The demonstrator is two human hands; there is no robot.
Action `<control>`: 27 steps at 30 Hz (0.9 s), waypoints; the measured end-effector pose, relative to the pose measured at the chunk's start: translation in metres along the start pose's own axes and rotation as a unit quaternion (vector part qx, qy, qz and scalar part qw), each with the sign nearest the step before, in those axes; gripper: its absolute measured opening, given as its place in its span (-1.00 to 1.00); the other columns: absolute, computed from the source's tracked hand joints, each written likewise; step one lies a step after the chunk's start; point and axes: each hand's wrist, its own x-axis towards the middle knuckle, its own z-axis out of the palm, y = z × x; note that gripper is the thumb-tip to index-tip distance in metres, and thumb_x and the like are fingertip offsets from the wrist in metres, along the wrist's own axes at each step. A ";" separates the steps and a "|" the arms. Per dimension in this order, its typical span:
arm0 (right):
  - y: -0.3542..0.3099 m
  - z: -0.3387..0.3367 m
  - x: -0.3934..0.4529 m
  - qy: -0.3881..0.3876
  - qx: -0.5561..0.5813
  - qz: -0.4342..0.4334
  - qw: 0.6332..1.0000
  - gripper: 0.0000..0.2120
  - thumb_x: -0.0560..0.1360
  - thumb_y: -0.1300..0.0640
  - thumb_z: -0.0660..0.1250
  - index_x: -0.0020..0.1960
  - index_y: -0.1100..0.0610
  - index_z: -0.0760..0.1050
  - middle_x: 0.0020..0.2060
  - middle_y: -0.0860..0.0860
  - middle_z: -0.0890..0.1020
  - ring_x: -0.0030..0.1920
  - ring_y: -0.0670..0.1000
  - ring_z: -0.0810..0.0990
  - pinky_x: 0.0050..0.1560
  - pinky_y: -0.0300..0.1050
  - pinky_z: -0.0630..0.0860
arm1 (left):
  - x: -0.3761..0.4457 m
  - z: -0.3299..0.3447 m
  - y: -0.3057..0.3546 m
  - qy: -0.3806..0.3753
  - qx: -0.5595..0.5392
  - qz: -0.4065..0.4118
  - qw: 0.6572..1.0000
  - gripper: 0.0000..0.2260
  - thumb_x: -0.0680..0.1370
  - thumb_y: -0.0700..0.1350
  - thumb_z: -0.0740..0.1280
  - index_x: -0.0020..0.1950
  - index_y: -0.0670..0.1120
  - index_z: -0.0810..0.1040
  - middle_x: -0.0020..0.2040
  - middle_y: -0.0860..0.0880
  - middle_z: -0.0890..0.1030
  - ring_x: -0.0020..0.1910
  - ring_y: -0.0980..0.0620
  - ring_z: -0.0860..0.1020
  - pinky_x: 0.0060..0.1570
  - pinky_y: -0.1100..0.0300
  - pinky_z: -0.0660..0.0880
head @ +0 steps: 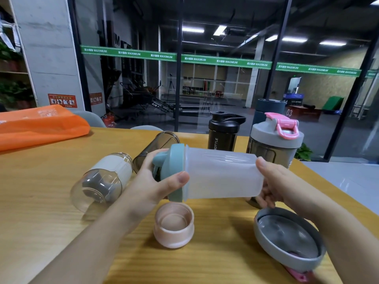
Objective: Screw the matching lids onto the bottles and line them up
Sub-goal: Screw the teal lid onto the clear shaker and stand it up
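I hold a frosted white shaker bottle (221,175) sideways above the table. My left hand (155,181) grips its teal lid (174,171), thumb on the rim. My right hand (270,181) grips the bottle's base. Below lie a pink lid (174,228), open side up, and a grey lid with a pink flap (287,238), inside up. A clear bottle with a white band (102,181) and a smoky bottle (155,148) lie on their sides, uncapped. A black bottle (223,132), a smoky bottle with a grey and pink lid (274,140) and a dark blue bottle (266,109) stand capped at the back.
The wooden table (41,212) ends at the right, where a tiled floor shows. An orange bag (41,126) lies at the far left. A glass wall stands behind the table, with chair backs (90,117) just beyond the far edge.
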 end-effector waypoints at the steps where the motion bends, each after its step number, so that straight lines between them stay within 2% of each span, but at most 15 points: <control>1: -0.001 0.001 -0.001 -0.007 0.000 0.007 1.000 -0.29 0.30 -0.47 0.17 0.04 0.15 0.50 -0.49 0.00 0.58 -0.53 -0.08 0.45 -0.41 -0.17 0.32 | 0.000 0.000 0.000 0.000 0.000 -0.001 1.000 -0.36 0.07 0.16 0.48 0.12 0.24 0.40 0.03 0.05 0.61 -0.06 0.11 0.65 -0.09 0.12 0.61; 3: -0.002 0.001 -0.002 -0.008 -0.001 0.013 1.000 -0.14 0.15 -0.54 0.29 0.20 0.06 0.45 -0.36 0.01 0.64 -0.43 -0.05 0.57 -0.40 -0.20 0.43 | 0.001 0.000 -0.001 0.002 -0.004 -0.001 1.000 -0.33 0.07 0.16 0.48 0.15 0.21 0.40 0.03 0.04 0.61 -0.08 0.13 0.65 -0.16 0.17 0.61; 5: 0.000 -0.001 -0.002 -0.010 0.013 0.007 1.000 -0.10 0.14 -0.36 0.41 0.40 -0.09 0.26 -0.05 0.00 0.66 -0.22 0.00 0.68 -0.26 -0.19 0.54 | 0.001 0.000 0.000 0.002 -0.010 -0.002 1.000 -0.27 0.04 0.19 0.51 0.18 0.17 0.39 0.05 0.02 0.61 -0.10 0.14 0.65 -0.22 0.23 0.58; 7: 0.000 -0.002 -0.002 -0.030 0.028 -0.019 0.999 -0.09 0.17 -0.14 0.47 0.42 -0.28 0.11 0.21 -0.05 0.54 -0.02 0.02 0.68 -0.10 -0.14 0.58 | 0.001 0.000 0.001 0.006 -0.013 -0.001 1.000 -0.13 -0.06 0.29 0.56 0.19 0.14 0.39 0.05 0.02 0.61 -0.11 0.14 0.66 -0.26 0.27 0.56; 10: 0.000 -0.003 -0.002 -0.042 0.038 -0.065 0.996 -0.11 0.22 0.09 0.53 0.36 -0.35 0.13 0.29 -0.12 0.46 0.13 0.03 0.62 0.11 -0.02 0.57 | 0.001 0.000 0.001 0.013 -0.013 -0.007 1.000 -0.07 -0.14 0.38 0.52 0.18 0.13 0.39 0.07 0.01 0.60 -0.12 0.16 0.65 -0.27 0.29 0.55; 12: 0.001 -0.004 -0.001 -0.033 0.047 -0.082 0.995 -0.16 0.23 0.15 0.52 0.34 -0.32 0.21 0.25 -0.14 0.51 0.14 0.11 0.61 0.18 0.10 0.54 | 0.001 0.000 0.001 0.012 -0.016 -0.009 1.000 -0.08 -0.15 0.38 0.52 0.15 0.14 0.40 0.08 0.00 0.59 -0.13 0.16 0.65 -0.29 0.29 0.55; 15: 0.001 -0.006 -0.001 -0.021 0.033 -0.083 0.996 -0.22 0.18 0.07 0.54 0.29 -0.31 0.31 0.16 -0.12 0.57 0.09 0.19 0.62 0.15 0.14 0.55 | 0.001 0.001 0.002 0.009 -0.018 -0.011 1.000 -0.09 -0.16 0.38 0.52 0.14 0.14 0.41 0.07 0.00 0.58 -0.14 0.16 0.65 -0.30 0.28 0.55; 17: -0.001 -0.007 -0.002 -0.010 0.024 -0.067 0.997 -0.25 0.18 -0.01 0.52 0.31 -0.24 0.33 0.04 -0.12 0.62 -0.04 0.12 0.66 -0.01 0.00 0.61 | 0.000 0.000 0.002 0.006 -0.018 -0.007 1.000 -0.10 -0.15 0.37 0.53 0.14 0.15 0.41 0.05 0.01 0.59 -0.15 0.17 0.65 -0.31 0.29 0.55; 19: -0.003 -0.005 -0.004 -0.001 -0.003 -0.056 0.998 -0.32 0.19 -0.14 0.46 0.29 -0.16 0.37 -0.17 -0.11 0.65 -0.26 0.02 0.61 -0.29 -0.19 0.51 | 0.001 0.000 0.000 0.003 -0.013 -0.004 1.000 -0.12 -0.13 0.34 0.55 0.14 0.17 0.41 0.02 0.03 0.60 -0.15 0.17 0.65 -0.29 0.29 0.54; 20: -0.004 -0.003 -0.005 0.004 -0.015 -0.051 0.999 -0.36 0.19 -0.22 0.43 0.25 -0.14 0.41 -0.26 -0.07 0.63 -0.33 0.00 0.56 -0.36 -0.21 0.43 | 0.002 0.000 -0.001 0.003 -0.011 -0.003 1.000 -0.14 -0.12 0.31 0.56 0.14 0.19 0.42 0.00 0.05 0.61 -0.14 0.17 0.64 -0.27 0.28 0.55; 23: -0.004 -0.002 -0.005 0.026 -0.028 -0.027 0.999 -0.31 0.15 -0.47 0.32 0.09 -0.02 0.50 -0.39 0.11 0.51 -0.43 0.03 0.41 -0.42 -0.17 0.28 | 0.003 -0.001 -0.002 -0.003 -0.007 0.002 1.000 -0.19 -0.11 0.33 0.55 0.11 0.27 0.43 -0.05 0.15 0.64 -0.07 0.15 0.63 -0.19 0.24 0.57; 25: -0.007 0.000 -0.005 0.027 -0.033 -0.004 0.999 -0.33 0.24 -0.49 0.19 -0.07 0.11 0.50 -0.51 0.04 0.44 -0.53 -0.04 0.33 -0.45 -0.21 0.23 | 0.002 0.000 -0.003 -0.010 -0.002 0.007 1.000 -0.21 -0.08 0.31 0.56 0.11 0.29 0.43 -0.08 0.19 0.65 -0.07 0.17 0.63 -0.18 0.26 0.55; 27: -0.008 0.002 -0.004 -0.002 -0.025 0.024 0.999 -0.25 0.36 -0.49 0.07 -0.19 0.22 0.52 -0.54 0.01 0.48 -0.58 -0.08 0.28 -0.46 -0.22 0.19 | 0.002 0.001 -0.003 -0.014 -0.001 0.011 1.000 -0.24 0.00 0.20 0.56 0.16 0.23 0.41 -0.10 0.17 0.65 -0.09 0.19 0.62 -0.19 0.28 0.54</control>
